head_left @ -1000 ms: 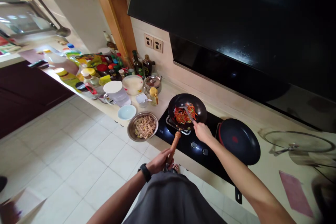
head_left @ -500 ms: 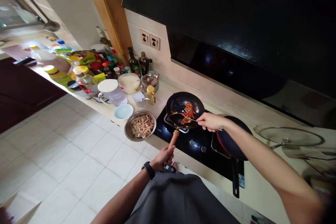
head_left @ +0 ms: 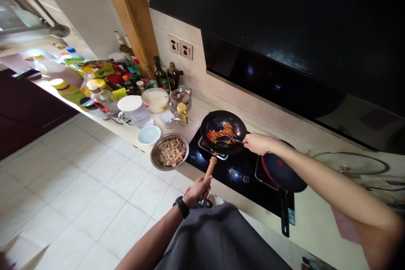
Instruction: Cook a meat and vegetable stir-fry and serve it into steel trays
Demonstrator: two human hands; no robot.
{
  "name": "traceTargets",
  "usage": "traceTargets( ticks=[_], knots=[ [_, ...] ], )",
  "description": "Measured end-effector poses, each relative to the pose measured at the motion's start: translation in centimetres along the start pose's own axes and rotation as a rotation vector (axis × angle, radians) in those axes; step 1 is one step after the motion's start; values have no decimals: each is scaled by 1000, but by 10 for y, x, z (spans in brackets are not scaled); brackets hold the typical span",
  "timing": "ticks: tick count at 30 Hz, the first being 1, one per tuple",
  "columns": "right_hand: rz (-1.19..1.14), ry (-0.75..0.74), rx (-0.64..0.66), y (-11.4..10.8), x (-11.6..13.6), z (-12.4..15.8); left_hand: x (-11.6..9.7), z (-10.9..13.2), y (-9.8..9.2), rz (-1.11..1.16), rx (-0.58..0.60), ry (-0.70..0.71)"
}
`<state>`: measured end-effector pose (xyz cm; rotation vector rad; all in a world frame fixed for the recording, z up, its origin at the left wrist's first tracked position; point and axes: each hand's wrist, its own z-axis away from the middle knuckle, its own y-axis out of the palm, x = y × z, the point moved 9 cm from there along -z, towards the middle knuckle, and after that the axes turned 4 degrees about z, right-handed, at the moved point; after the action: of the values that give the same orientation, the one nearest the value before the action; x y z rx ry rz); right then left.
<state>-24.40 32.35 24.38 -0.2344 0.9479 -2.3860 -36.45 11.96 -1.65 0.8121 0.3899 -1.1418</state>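
Note:
A black wok (head_left: 236, 122) stands on the black stove (head_left: 240, 168) and holds red, orange and green vegetable strips (head_left: 220, 131). My left hand (head_left: 198, 189) is closed round the wok's wooden handle (head_left: 209, 167). My right hand (head_left: 258, 143) grips a metal spatula (head_left: 228, 139) whose blade lies among the strips. A steel bowl of chopped pale food (head_left: 171, 154) sits just left of the wok.
A second black pan (head_left: 281, 173) rests on the right burner. A small blue bowl (head_left: 148, 134), a white jug (head_left: 134, 110), bottles and jars (head_left: 126, 80) crowd the counter to the left. A glass lid (head_left: 351, 163) lies at the right. Tiled floor lies below.
My right hand has swung from the wok's near side round to its right, moving the spatula through the strips. The view shifted slightly left. My left hand stays on the handle.

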Motion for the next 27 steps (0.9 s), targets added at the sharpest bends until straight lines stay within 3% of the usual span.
traceTargets(
  ticks=[3,6,11,13,16,20,23,27],
  knots=[
    [85,-16,37,7,-3,5,-2,1,1,16,5,18],
    [146,-2,32,29,-6,2,-3,3,1,4,6,5],
    [61,99,-312,63,-3,-33,-1,3,0,13,7,-25],
    [-10,141,-367,79,2,-48,1,1,-1,23,4,-29],
    [-20,150,-352,103,14,-56,5,-2,1,63,6,-31],
    [64,84,-323,117,14,-33,11,-1,-7,241,-2,-49],
    [52,89,-378,104,-4,-19,14,5,-56,433,-185,-45],
    [-27,189,-428,88,-17,-34,14,23,-165,675,-649,0]
  ],
)
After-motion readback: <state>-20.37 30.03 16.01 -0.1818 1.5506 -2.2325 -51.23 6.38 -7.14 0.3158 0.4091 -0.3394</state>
